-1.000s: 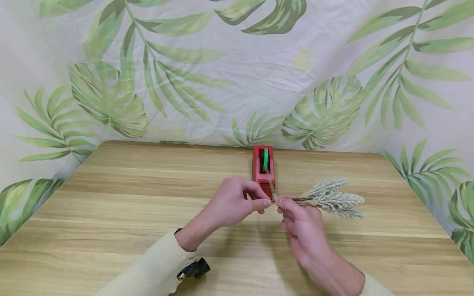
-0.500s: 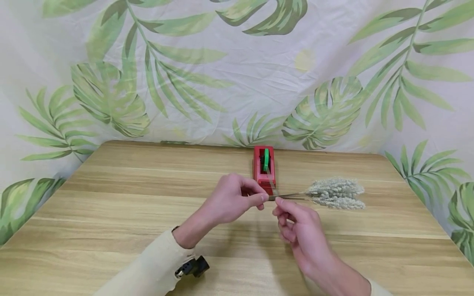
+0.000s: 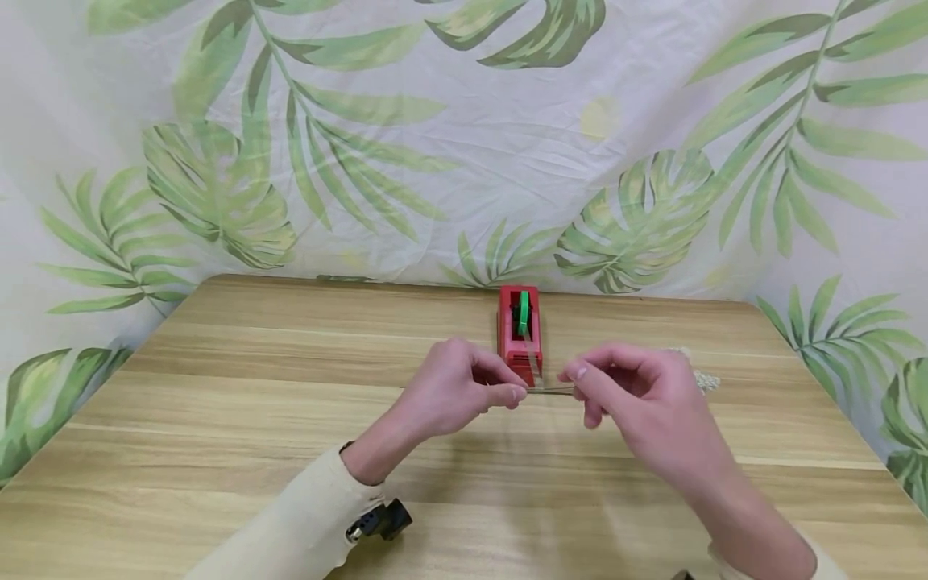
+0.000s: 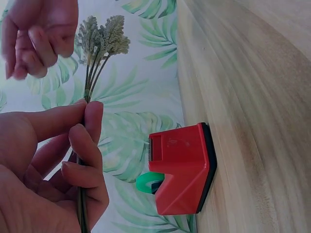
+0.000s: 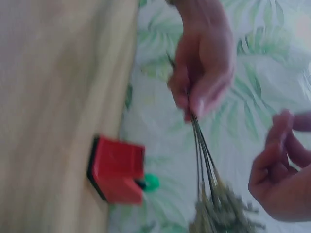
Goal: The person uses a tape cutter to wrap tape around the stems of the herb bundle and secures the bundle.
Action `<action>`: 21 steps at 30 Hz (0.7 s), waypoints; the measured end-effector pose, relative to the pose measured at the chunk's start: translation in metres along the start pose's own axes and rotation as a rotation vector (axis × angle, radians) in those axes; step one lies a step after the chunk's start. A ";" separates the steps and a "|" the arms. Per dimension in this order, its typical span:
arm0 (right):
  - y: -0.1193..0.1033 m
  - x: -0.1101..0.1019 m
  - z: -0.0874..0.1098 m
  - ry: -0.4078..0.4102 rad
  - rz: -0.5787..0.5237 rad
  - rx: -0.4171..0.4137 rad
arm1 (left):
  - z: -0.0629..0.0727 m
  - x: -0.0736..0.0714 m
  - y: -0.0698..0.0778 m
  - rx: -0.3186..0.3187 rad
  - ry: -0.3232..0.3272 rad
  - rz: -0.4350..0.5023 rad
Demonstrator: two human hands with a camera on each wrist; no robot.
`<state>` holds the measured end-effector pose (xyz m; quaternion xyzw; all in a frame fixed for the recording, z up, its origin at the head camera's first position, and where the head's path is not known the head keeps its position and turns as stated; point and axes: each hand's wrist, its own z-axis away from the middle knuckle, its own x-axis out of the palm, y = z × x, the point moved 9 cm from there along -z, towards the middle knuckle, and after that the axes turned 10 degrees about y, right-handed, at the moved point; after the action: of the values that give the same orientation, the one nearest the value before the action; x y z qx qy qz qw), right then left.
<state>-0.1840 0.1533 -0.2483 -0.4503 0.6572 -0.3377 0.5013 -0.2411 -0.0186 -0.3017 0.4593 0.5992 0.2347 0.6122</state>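
My left hand (image 3: 464, 391) pinches a thin bunch of dried flower stems (image 3: 548, 391) between thumb and fingers. In the left wrist view the stems run down through the curled fingers, and the fluffy grey-green flower heads (image 4: 104, 39) stand out above. My right hand (image 3: 652, 403) is off to the right with loosely bent fingers and nothing visible in them; it hides most of the flower heads in the head view. Both wrist views show it apart from the bunch. Just beyond the left fingertips is a red tape dispenser (image 3: 511, 348) with a green roll (image 3: 523, 314).
A wooden table (image 3: 254, 362) spreads under both hands. A leaf-printed cloth (image 3: 406, 145) hangs behind its back edge. A clear strip of tape (image 3: 532, 358) runs from the roll over the front of the dispenser. A small black device (image 3: 380, 522) is fixed at the left cuff.
The right hand has left its place by the stems near the left fingertips and moved right, now in front of the flower heads. The left hand keeps its pinch in nearly the same place.
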 end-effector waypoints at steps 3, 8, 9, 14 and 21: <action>-0.007 0.001 -0.011 -0.084 0.199 -0.178 | 0.000 0.000 -0.001 -0.002 0.001 -0.005; -0.006 0.016 -0.014 -0.239 0.519 -0.533 | 0.000 0.001 -0.002 0.005 0.001 -0.025; -0.003 0.019 -0.013 -0.261 0.576 -0.580 | 0.000 0.001 -0.002 0.006 0.004 -0.033; 0.008 0.029 -0.007 -0.307 0.795 -0.683 | 0.000 -0.001 -0.002 0.012 0.025 -0.074; 0.003 0.033 0.000 -0.288 0.925 -0.739 | 0.002 0.000 0.000 0.026 0.040 -0.103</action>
<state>-0.1880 0.1236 -0.2626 -0.3034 0.7841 0.2299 0.4902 -0.2391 -0.0192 -0.3015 0.4309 0.6373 0.2043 0.6054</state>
